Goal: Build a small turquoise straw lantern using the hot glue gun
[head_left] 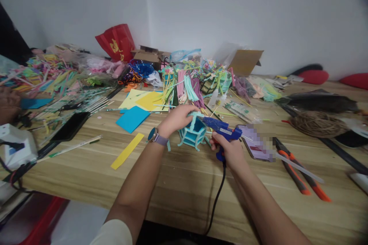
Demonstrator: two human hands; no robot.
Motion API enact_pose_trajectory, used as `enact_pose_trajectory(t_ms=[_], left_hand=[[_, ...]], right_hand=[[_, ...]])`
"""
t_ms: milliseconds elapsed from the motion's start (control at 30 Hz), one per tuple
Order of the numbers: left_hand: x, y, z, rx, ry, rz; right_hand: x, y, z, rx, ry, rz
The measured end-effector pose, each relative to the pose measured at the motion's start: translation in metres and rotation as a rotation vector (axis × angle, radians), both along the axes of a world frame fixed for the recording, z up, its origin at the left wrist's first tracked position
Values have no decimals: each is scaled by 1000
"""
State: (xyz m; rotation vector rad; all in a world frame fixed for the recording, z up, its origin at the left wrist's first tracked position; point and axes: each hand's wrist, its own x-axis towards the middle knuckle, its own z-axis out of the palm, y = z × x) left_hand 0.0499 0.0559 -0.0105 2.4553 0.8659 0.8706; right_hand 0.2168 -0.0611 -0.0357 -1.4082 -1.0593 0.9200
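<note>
My left hand [176,119] rests on top of a small turquoise craft box [193,134] trimmed with fuzzy pipe cleaner, holding it on the wooden table [184,183]. In my right hand [230,150] is a blue hot glue gun [220,127], its nozzle pointing left at the box's top edge. The gun's black cord [217,195] runs down toward the table's near edge. A watch sits on my left wrist.
A phone [257,143] lies right of the gun, with orange-handled pliers [301,172] beyond it. Blue and yellow foam sheets [138,109], a yellow strip [127,151], heaps of pipe cleaners [186,84], a twine coil [317,124] and a white power strip [15,147] surround the work spot.
</note>
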Motion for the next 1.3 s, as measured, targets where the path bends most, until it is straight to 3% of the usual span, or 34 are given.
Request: enact_pose_trajectory(t_ms=[967, 1300], left_hand=[[0, -2, 3, -17, 24, 1], [-2, -2, 3, 0, 48, 18]], right_hand=[[2, 2, -5, -1, -15, -11], [3, 1, -4, 11, -146, -79]])
